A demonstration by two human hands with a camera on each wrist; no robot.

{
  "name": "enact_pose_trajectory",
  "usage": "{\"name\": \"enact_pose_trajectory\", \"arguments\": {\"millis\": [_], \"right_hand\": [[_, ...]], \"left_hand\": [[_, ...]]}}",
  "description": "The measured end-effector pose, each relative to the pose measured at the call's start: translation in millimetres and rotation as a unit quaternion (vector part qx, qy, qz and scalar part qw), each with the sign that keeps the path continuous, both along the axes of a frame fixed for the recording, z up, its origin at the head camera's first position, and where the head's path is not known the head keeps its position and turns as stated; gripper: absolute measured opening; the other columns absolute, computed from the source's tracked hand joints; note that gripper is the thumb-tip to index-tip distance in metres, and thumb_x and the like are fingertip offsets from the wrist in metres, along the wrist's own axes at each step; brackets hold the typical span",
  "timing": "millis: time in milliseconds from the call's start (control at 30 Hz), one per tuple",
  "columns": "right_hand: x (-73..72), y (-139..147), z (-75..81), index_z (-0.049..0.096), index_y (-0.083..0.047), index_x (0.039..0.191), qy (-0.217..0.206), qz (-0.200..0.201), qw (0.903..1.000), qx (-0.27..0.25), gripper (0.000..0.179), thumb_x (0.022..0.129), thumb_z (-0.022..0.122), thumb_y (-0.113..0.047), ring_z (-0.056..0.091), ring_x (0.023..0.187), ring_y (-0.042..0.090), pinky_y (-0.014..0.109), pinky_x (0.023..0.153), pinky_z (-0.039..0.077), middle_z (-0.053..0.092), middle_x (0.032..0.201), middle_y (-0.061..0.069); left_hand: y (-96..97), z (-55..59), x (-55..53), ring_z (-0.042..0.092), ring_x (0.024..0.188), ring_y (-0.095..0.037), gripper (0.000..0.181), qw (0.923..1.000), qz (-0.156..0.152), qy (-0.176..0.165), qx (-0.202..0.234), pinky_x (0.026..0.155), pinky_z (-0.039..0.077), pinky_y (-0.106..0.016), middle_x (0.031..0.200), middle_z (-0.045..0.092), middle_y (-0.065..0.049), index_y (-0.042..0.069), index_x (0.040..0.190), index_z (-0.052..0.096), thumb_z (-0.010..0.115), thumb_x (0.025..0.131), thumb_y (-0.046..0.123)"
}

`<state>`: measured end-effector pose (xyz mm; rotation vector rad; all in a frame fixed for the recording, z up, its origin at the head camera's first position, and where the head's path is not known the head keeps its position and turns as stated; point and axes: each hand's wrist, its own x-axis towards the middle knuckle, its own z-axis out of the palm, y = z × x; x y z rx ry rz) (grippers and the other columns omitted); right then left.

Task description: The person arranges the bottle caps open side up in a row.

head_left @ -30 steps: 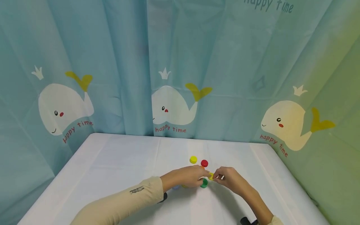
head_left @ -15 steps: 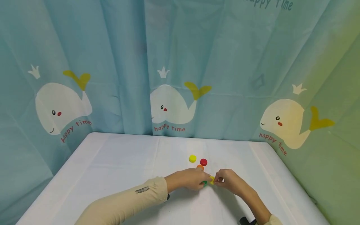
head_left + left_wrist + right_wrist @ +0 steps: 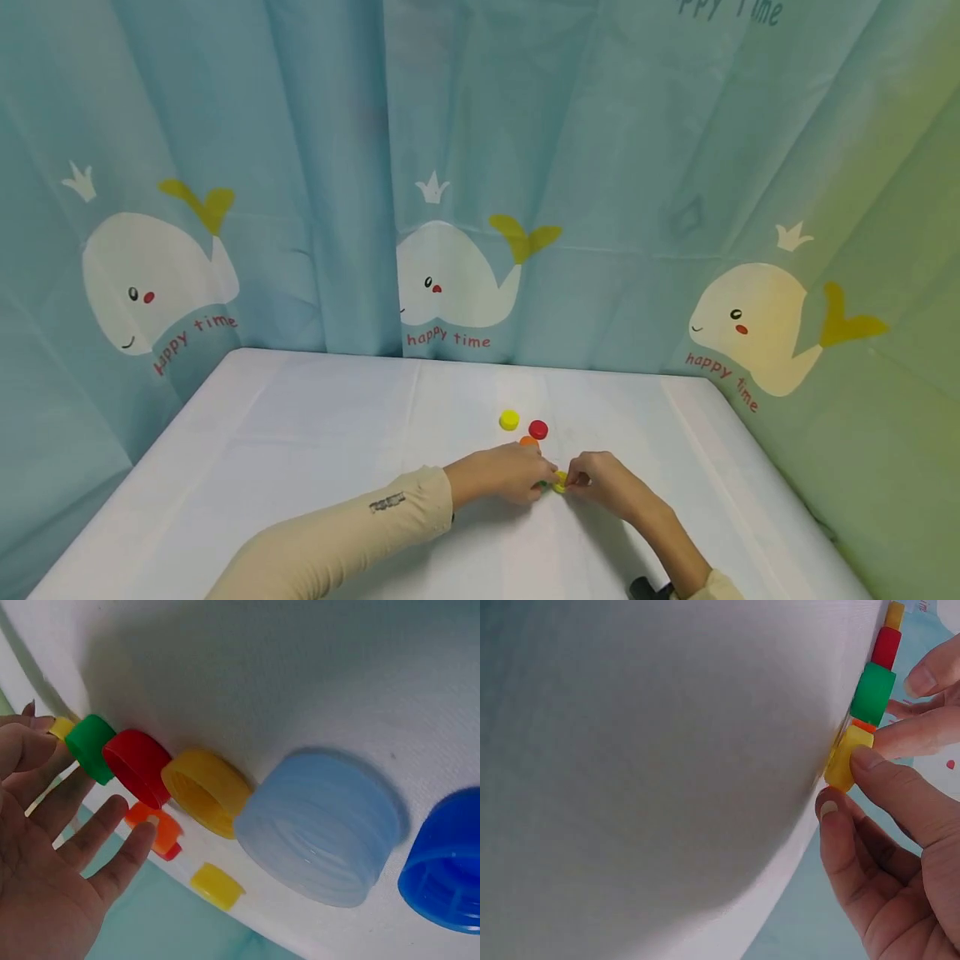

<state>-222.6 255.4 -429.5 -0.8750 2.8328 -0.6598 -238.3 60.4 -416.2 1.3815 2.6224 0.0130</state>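
Observation:
A yellow bottle cap (image 3: pixel 840 766) stands at the right end of a row of caps. My right hand (image 3: pixel 611 483) pinches it between thumb and forefinger. From the other side my left hand (image 3: pixel 504 472) reaches over the row, its fingertips at the same yellow cap, the fingers fairly straight. Beside that cap sits a green cap (image 3: pixel 90 748), followed by a red cap (image 3: pixel 139 766), an amber cap (image 3: pixel 206 791), a wide translucent cap (image 3: pixel 319 829) and a blue cap (image 3: pixel 446 862). In the head view the left hand and forearm hide most of this row.
Behind the row lie an orange cap (image 3: pixel 528 442), another red cap (image 3: pixel 538 429) and a bright yellow cap (image 3: pixel 509 419). A white cloth covers the table (image 3: pixel 315 425). A blue curtain (image 3: pixel 337 167) with printed whales hangs along its far side.
The yellow cap, pinched by my right hand, has moved toward the near side and close up to the green cap. My left hand has shifted slightly with it; the head view has drifted a little.

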Motion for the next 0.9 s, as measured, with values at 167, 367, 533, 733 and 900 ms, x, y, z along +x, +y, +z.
{"name": "enact_pose_trajectory", "arguments": {"millis": [167,367,533,733,900], "right_hand": [[-0.8,-1.5,-1.9,0.068,-0.01,0.074,0.001,-0.003,1.0,0.001,0.012,0.077,0.074,0.001,0.056,0.067,0.003,0.024,0.062,0.05,0.062,0.074,-0.008],[1.7,-2.9,-0.2,0.069,-0.01,0.075,-0.005,-0.011,0.9999,0.01,0.012,0.076,0.075,0.0,0.056,0.067,0.004,0.022,0.063,0.05,0.063,0.073,-0.008],[2.5,-3.9,0.4,0.069,-0.01,0.075,-0.005,-0.014,0.9998,0.015,0.012,0.075,0.076,0.0,0.055,0.067,0.004,0.022,0.063,0.05,0.062,0.073,-0.009],[3.8,-4.5,-1.4,0.068,-0.012,0.074,0.003,-0.023,0.9994,0.024,0.012,0.075,0.077,-0.005,0.052,0.065,0.003,0.023,0.061,0.048,0.06,0.073,-0.01],[4.2,-4.4,-1.7,0.068,-0.013,0.075,-0.003,-0.027,0.9993,0.025,0.012,0.075,0.077,-0.005,0.053,0.067,0.005,0.024,0.062,0.049,0.06,0.074,-0.011]], "left_hand": [[0.0,-4.3,-6.3,0.053,0.096,-0.008,0.036,0.9997,-0.017,0.011,-0.009,0.072,0.044,-0.018,0.127,0.056,0.015,0.027,0.125,0.063,0.058,0.091,0.018],[-1.2,0.2,-2.3,0.055,0.092,-0.007,0.036,0.9996,-0.022,0.015,-0.009,0.064,0.041,-0.013,0.126,0.057,0.015,0.026,0.126,0.063,0.06,0.091,0.018],[-1.2,-0.1,-1.2,0.052,0.085,-0.006,0.036,0.9999,-0.013,0.007,-0.008,0.061,0.039,-0.014,0.126,0.056,0.016,0.027,0.127,0.062,0.06,0.091,0.019],[-1.0,-4.7,0.2,0.044,0.075,-0.007,0.037,1.0,-0.005,-0.008,0.0,0.059,0.036,-0.018,0.126,0.056,0.016,0.026,0.128,0.061,0.061,0.091,0.018],[-1.1,-4.9,-0.1,0.047,0.074,-0.007,0.038,1.0,-0.008,0.002,0.0,0.061,0.039,-0.017,0.12,0.059,0.016,0.028,0.127,0.061,0.06,0.092,0.016]]}}
